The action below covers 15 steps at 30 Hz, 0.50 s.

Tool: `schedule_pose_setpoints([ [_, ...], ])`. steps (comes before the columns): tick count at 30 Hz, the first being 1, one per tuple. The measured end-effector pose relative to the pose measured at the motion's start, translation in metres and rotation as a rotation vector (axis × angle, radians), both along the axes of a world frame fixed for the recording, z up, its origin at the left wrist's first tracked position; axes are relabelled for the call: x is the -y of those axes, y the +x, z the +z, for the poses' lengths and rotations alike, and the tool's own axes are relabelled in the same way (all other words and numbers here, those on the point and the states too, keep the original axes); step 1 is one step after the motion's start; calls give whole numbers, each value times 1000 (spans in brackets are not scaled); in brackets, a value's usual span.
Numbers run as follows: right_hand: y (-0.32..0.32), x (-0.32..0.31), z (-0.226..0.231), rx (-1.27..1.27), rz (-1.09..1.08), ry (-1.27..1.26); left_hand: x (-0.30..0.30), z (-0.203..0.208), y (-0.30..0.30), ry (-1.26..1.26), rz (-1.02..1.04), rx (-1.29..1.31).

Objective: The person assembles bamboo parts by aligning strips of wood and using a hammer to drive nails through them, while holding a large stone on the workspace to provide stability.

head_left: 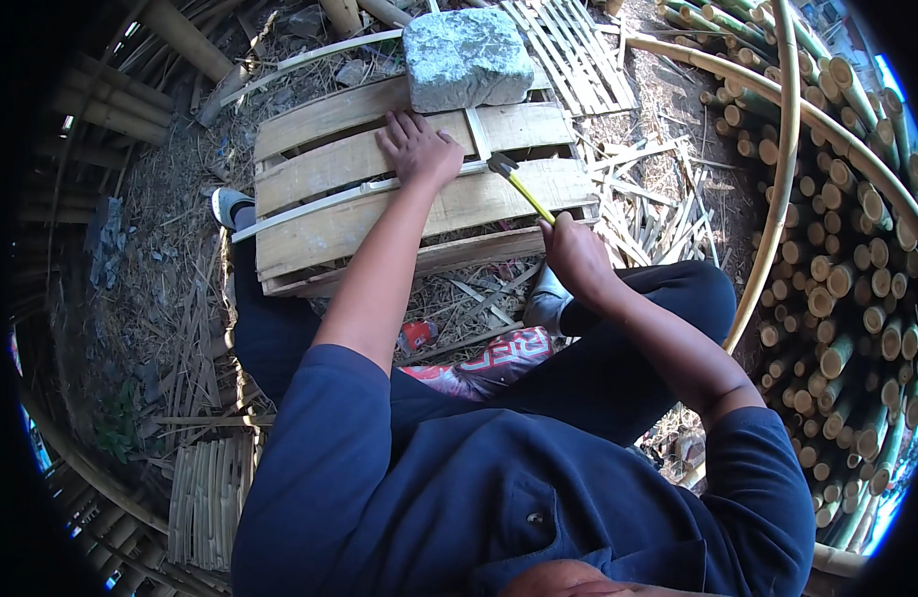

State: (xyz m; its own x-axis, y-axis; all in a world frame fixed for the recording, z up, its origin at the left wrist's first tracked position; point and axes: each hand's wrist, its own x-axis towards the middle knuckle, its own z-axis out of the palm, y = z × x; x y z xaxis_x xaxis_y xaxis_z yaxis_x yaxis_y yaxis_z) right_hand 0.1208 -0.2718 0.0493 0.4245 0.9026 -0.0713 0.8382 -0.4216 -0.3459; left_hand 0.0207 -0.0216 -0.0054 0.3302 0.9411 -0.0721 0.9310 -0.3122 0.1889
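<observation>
My right hand (pixel 578 257) grips a hammer (pixel 526 193) by its yellow handle. The dark hammer head is at the right end of a thin bamboo strip (pixel 319 205) that lies across a low wooden slatted platform (pixel 309 149). My left hand (pixel 419 151) lies on the slats above that strip with its fingers stretched out; its palm side is hidden. A shorter strip (pixel 476 133) runs from the hammer head toward a large grey stone block (pixel 467 60), which weighs on the far part of the platform.
Cut bamboo poles (pixel 837 279) are piled at the right, with a long curved pole (pixel 785 149) before them. A slatted bamboo panel (pixel 573 55) lies beyond the platform. Bundled strips (pixel 210 502) sit at lower left. Loose offcuts (pixel 668 199) litter the ground.
</observation>
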Motion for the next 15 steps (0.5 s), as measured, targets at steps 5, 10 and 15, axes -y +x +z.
schedule_pose_setpoints([
  [5,-1,13,0,-91,-50,339,2,3,2,-2,7,-34],
  [10,-1,0,-8,-36,-27,27,-2,-5,-2,5,-6,35],
  [15,0,9,-7,-56,-21,167,-1,-3,-1,-2,-22,51],
])
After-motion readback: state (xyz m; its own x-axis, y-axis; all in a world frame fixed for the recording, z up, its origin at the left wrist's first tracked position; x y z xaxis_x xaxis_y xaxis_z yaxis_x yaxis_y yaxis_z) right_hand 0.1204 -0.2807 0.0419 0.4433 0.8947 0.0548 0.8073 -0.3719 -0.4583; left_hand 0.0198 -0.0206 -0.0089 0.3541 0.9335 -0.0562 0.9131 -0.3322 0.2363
